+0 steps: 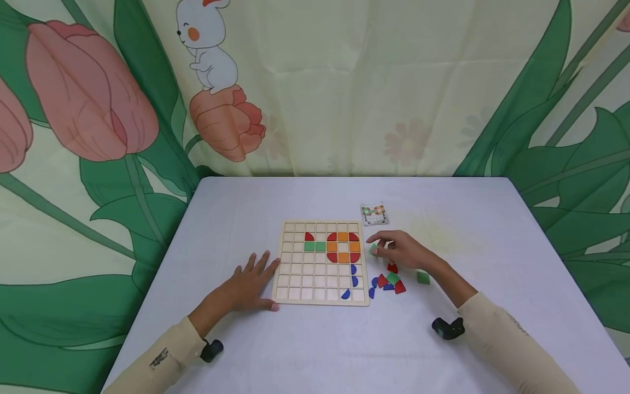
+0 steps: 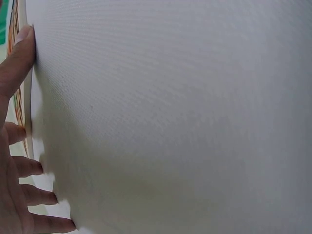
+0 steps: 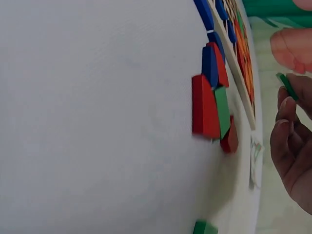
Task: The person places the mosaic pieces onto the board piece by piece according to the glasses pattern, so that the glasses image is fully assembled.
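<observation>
A wooden grid board (image 1: 308, 272) lies on the table. In it are red and orange pieces (image 1: 343, 237) forming a ring, green squares (image 1: 315, 247) beside a red quarter piece (image 1: 309, 237), and several blue half-rounds (image 1: 354, 280) at the lower right. My left hand (image 1: 246, 287) rests with fingers spread, its fingertips and thumb at the board's left edge. Just off the board's right edge, my right hand (image 1: 406, 251) pinches a green square piece (image 3: 287, 87) between thumb and fingers. The wrist view shows it raised above the table.
Loose red, blue and green pieces (image 1: 392, 278) lie in a cluster right of the board. A single green piece (image 1: 423, 278) sits farther right. Beyond the board's top right corner is a small pattern card (image 1: 374, 214). A printed curtain hangs behind the white table (image 1: 315, 345).
</observation>
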